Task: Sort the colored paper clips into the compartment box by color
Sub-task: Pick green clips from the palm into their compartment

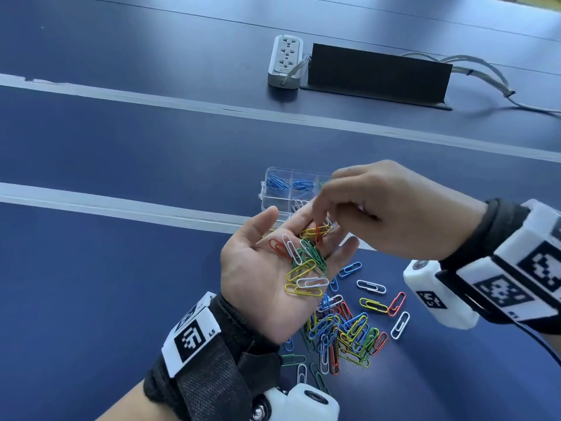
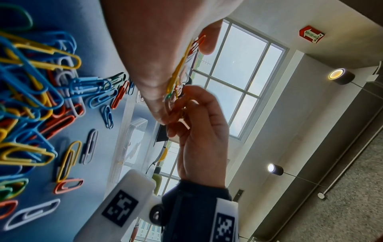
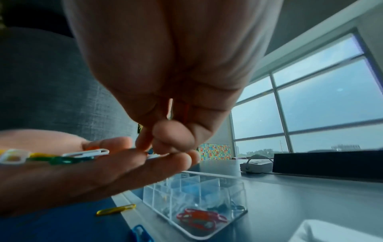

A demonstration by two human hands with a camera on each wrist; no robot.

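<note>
Clip pile (image 1: 343, 329) before box (image 1: 285, 189); power strip (image 1: 285, 60) behind.

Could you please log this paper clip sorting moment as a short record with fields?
left hand: palm up, flat, carrying mixed clips
right hand: fingers pinching a red paper clip above the left palm
compartment box: clear, open, blue clips in far compartments, red clips in another
loose pile: mixed colors on the blue table

A clear plastic compartment box (image 1: 274, 197) lies open on the blue table, blue clips (image 1: 277, 182) in its far cells and red ones (image 3: 202, 219) in another. A mixed-colour heap of wire paper clips (image 1: 343, 331) lies nearer.
</note>
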